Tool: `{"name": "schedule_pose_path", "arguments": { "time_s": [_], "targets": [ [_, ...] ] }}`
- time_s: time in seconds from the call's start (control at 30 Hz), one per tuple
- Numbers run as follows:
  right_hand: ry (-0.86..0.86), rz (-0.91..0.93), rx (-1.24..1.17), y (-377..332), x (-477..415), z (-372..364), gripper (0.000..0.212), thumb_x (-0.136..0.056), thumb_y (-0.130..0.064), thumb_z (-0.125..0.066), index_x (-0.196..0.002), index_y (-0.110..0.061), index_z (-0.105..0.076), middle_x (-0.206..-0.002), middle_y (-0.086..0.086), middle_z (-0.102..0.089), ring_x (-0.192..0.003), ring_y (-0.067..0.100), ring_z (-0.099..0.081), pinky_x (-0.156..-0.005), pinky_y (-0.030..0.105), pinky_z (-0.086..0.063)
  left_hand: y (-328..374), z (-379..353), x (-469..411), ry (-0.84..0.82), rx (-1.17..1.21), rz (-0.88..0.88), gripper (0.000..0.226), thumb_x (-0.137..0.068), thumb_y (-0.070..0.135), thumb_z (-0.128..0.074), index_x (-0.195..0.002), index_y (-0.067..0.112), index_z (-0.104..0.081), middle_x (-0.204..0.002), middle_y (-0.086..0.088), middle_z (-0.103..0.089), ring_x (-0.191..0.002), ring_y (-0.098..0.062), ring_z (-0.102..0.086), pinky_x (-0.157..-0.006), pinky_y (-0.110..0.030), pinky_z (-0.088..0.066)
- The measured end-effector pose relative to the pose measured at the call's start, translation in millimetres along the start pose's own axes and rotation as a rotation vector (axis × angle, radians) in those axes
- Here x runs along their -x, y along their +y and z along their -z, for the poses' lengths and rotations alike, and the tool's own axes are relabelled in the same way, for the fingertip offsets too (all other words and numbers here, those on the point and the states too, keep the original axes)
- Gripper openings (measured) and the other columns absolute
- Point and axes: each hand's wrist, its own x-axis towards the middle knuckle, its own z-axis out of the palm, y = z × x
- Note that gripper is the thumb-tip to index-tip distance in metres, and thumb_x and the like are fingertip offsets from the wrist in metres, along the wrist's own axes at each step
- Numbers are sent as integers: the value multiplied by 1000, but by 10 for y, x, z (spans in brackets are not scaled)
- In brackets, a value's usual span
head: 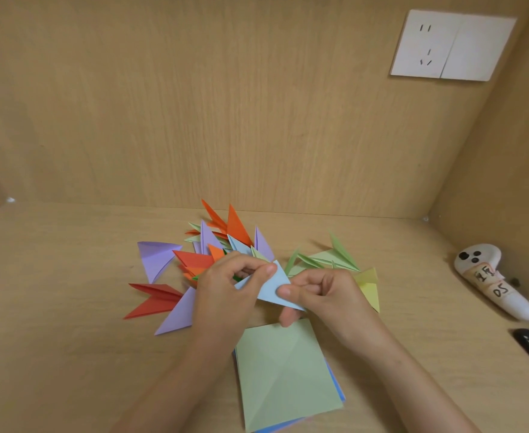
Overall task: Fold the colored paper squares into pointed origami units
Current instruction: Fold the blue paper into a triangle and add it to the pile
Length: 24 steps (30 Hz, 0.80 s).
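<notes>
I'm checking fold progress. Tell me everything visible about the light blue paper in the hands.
The blue paper is thin, matte and pale, folded into a flat, pointed shape with crisp edges. It is held tilted above the table, between the pile of folded units and the green-topped stack. The left hand pinches its upper left part, the right hand its right side; fingers hide some of it.

On wooden desk [69,307]: folded units [156,257], paper stack [285,373], white controller [488,276].
</notes>
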Motion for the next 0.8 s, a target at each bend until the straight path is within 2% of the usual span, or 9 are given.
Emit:
{"name": "schedule_pose_path", "arguments": {
  "time_s": [0.27, 0.33, 0.47, 0.53, 0.6, 0.67, 0.73, 0.8],
  "targets": [
    [-6, 24, 81, 31, -2, -9, 12, -87, -4, -63, -88, 8, -66, -50, 3, -62, -45, 10, -54, -59, 12, -46, -55, -2, -17, 52, -75, -18, 29, -81, 10, -71, -64, 30, -60, -73, 13, -66, -69, 4, -56, -65, -6, -37],
    [9, 28, 109, 34, 11, -12, 9, -87, -7, -64, -88, 1, -68, -49, 2, -61, -46, 9, -52, -60, 10, -44, -46, 5, -14, 60, -106, -30, 27, -83, 10, -69, -66, 29, -60, -69, 10, -64, -72, 5, -55, -66, -5, -37],
    [56, 49, 375, 74, 19, 25, 5, -85, -25, -69, -87, -21, -71, -49, -5, -58, -52, 5, -50, -62, 17, -39, -155, 120, -116, 153, -102, 53, 18, -87, 18, -65, -73, 28, -61, -80, 11, -64, -78, -1, -56, -68, -7, -39],
    [47, 76, 465, 105, 11, 27, 8, -79, -29, -75, -85, -25, -73, -56, -11, -58, -57, 1, -48, -63, 22, -38, -248, 131, -145, 79, -177, 49, 15, -87, 20, -66, -74, 26, -62, -81, 11, -64, -76, -3, -56, -69, -12, -41],
    [-21, 130, 586, 135, -7, 13, 17, -72, -34, -80, -86, -28, -74, -66, -16, -56, -69, 1, -48, -67, 19, -37, -310, 96, -136, -9, -255, 25, 12, -87, 23, -66, -75, 24, -64, -81, 13, -64, -77, -2, -57, -71, -28, -48],
    [-124, 170, 744, 176, -19, 3, 30, -66, -44, -81, -92, -32, -72, -81, -17, -56, -86, 1, -47, -79, 18, -37, -321, 88, -135, -20, -303, 9, 7, -86, 24, -66, -80, 22, -66, -82, 13, -63, -79, -4, -57, -73, -38, -51],
    [-183, 169, 843, 198, -18, 9, 40, -64, -51, -80, -98, -33, -70, -95, -18, -56, -100, 0, -42, -90, 17, -34, -324, 107, -155, -1, -345, -11, 2, -86, 23, -66, -87, 22, -68, -81, 15, -59, -79, -6, -55, -72, -39, -51],
    [-202, 173, 865, 200, -10, 5, 42, -63, -51, -80, -100, -32, -70, -101, -18, -56, -103, 1, -40, -93, 16, -31, -337, 127, -161, 25, -395, -49, 7, -85, 23, -67, -92, 23, -68, -78, 17, -56, -79, -9, -54, -73, -32, -47]
  ]
}}
